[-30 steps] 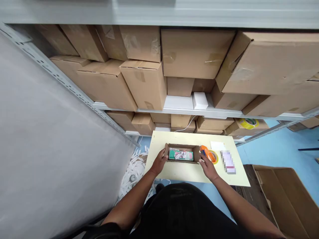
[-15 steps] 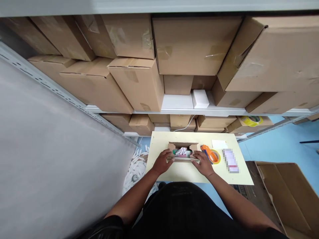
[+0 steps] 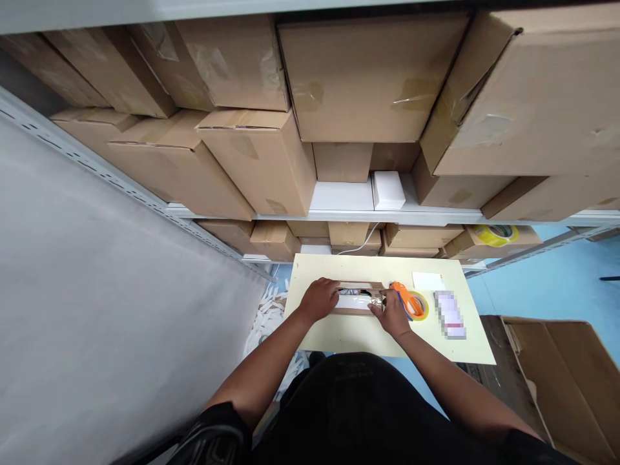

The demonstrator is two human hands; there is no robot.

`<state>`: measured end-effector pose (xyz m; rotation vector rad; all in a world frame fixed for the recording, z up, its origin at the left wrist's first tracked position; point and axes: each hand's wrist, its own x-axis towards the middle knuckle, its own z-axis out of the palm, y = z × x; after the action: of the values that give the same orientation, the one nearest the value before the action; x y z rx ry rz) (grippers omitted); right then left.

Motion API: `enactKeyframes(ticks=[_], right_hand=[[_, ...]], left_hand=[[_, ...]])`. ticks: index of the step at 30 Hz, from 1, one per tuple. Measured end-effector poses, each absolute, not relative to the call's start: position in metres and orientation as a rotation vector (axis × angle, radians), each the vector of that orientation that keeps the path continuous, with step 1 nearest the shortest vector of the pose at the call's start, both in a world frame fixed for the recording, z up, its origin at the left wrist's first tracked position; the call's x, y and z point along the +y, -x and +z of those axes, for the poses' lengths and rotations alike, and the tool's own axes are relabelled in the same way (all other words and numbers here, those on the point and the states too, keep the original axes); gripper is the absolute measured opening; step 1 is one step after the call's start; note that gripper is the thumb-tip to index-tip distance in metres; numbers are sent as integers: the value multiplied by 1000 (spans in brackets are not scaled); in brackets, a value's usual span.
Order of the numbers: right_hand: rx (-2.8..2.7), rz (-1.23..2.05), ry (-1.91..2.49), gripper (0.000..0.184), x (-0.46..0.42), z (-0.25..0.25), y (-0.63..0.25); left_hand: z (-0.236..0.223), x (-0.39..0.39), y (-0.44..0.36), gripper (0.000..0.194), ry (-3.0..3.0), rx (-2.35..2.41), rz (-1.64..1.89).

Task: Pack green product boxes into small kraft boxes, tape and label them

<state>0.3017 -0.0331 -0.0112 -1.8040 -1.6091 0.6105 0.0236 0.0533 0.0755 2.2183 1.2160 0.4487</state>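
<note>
A long, narrow brown box [image 3: 353, 303], pale-banded, with a slim opening along its top, lies lower centre of the frame, on the cream tabletop [image 3: 339, 336]. The left hand [image 3: 318, 300] and right hand [image 3: 393, 316] grip its ends, fingers bent.

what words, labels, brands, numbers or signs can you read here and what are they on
No text is readable.
Pixelated slip on the table: blocked out, unreadable.
Brown carton on the floor: dark print, partly hidden, too small.
Yellow tape roll on the lower shelf: any print inside its core is too small to read.
Small cardboard box on the table: no legible lettering.
</note>
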Motion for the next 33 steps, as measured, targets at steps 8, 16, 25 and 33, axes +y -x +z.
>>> enactKeyframes(ticks=[8, 16, 25, 33], right_hand=[[-1686, 672, 1838, 40, -67, -6, -334], [-1657, 299, 2404, 44, -72, -41, -386], [-1627, 494, 2477, 41, -61, -23, -382], [-1239, 846, 2003, 38, -54, 89, -373]], left_hand=[[41, 9, -20, 42, -2312, 1242, 391], [29, 9, -23, 53, -2244, 1224, 488], [27, 0, -19, 56, -2255, 1222, 490], [33, 0, -32, 48, -2177, 1342, 551]])
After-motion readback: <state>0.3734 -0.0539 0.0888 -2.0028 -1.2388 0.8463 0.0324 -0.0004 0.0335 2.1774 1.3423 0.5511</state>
